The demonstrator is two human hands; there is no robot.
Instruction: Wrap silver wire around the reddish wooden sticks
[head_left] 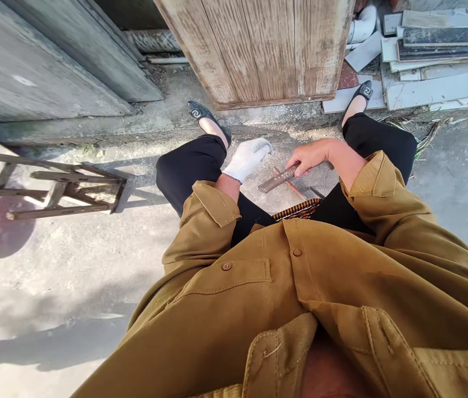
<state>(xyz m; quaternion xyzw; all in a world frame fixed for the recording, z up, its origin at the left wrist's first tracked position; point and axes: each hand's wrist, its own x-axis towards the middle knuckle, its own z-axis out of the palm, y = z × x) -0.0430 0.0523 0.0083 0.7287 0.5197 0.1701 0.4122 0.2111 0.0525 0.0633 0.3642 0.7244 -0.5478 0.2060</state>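
My left hand (249, 158) wears a white knitted glove. Its fingers are curled inward, and whatever they may pinch cannot be made out. My right hand (311, 156), bare, grips a flat brownish-grey tool (273, 182) with a blunt, wide end that points left toward my lap. What kind of tool it is does not show clearly. Beneath it a thin reddish rod (294, 187) lies on the concrete ground. A dark, narrow piece (317, 192) shows beside my right thigh.
A striped woven seat (297, 210) is under me. In front of my feet leans a wooden plank panel (267, 50). Stacked tiles and boards (441, 72) lie at upper right, near a white pipe (362, 25). A wooden frame (68, 185) lies at left, below grey boards (47, 61).
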